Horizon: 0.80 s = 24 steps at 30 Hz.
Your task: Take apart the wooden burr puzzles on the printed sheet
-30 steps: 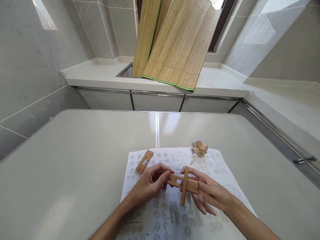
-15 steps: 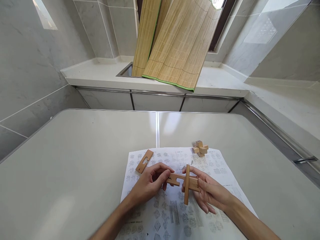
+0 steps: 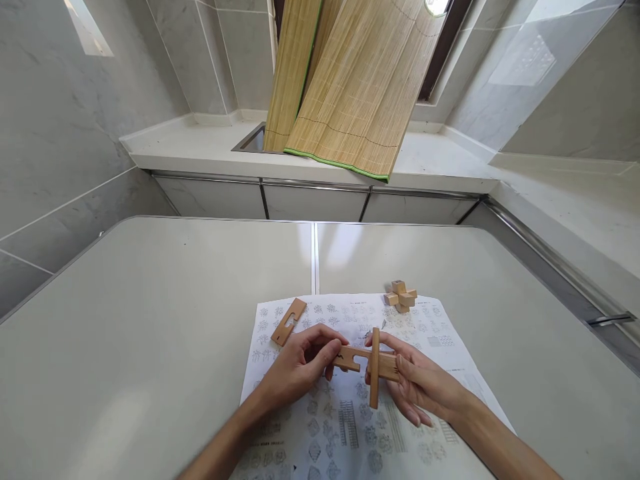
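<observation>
Both hands hold a wooden cross (image 3: 371,364) made of two flat slotted slats, just above a printed paper sheet (image 3: 345,427). My left hand (image 3: 300,365) pinches the left end of the horizontal slat with thumb and fingers. On the right end of the cross my right hand (image 3: 417,383) is closed, thumb near the upright slat. A third slotted slat (image 3: 289,322) lies on the sheet's far left corner. A small assembled wooden burr puzzle (image 3: 401,297) rests at the sheet's far right corner.
The sheet lies on a pale grey table (image 3: 150,313) with a centre seam. Behind it runs a white counter (image 3: 200,150) with a sink, and rolled bamboo mats (image 3: 345,87) lean against the window. Tiled walls stand on both sides.
The upright slat in the cross has turned from slightly tilted to nearly vertical. Both hands stay in almost the same place.
</observation>
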Available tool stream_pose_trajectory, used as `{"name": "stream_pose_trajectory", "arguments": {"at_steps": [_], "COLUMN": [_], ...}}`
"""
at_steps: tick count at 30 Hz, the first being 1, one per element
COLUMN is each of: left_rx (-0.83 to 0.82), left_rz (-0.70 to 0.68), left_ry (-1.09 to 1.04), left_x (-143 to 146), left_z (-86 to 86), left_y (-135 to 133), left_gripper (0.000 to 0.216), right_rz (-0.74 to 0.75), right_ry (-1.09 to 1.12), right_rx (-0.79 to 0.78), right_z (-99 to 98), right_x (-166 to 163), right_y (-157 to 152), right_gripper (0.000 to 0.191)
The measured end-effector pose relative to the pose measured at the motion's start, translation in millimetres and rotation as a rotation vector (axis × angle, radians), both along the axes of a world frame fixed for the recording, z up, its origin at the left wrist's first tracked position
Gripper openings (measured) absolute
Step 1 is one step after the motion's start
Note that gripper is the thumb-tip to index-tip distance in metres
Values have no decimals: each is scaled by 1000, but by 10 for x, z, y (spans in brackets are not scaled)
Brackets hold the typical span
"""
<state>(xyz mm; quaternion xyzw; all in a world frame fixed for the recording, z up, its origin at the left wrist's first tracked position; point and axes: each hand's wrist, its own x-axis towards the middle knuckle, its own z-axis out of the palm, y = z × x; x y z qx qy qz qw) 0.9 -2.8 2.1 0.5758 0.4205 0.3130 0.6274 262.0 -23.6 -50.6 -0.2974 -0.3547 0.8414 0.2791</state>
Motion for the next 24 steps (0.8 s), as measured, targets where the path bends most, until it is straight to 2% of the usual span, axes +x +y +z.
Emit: {"name": "stream_pose_trajectory", "arguments": {"at_steps": [6,15,24], "left_rx": [5,3,-23], "left_rz": [-7,2,6], "left_ry": [-1,2,-32], "left_x": [-16,-20,-11], "left_z": [-31,-32,-51], "left_y": [3,8,9], "left_gripper": [35,35,35], "right_rz": [-20,-99,-149], "right_ry": [27,41,133], "right_rx": [-16,-32,-78], "right_z": [42,-34,-36], "right_x": [-25,-29,-18], "right_y": [7,-6,1], "right_gripper": [58,57,44]}}
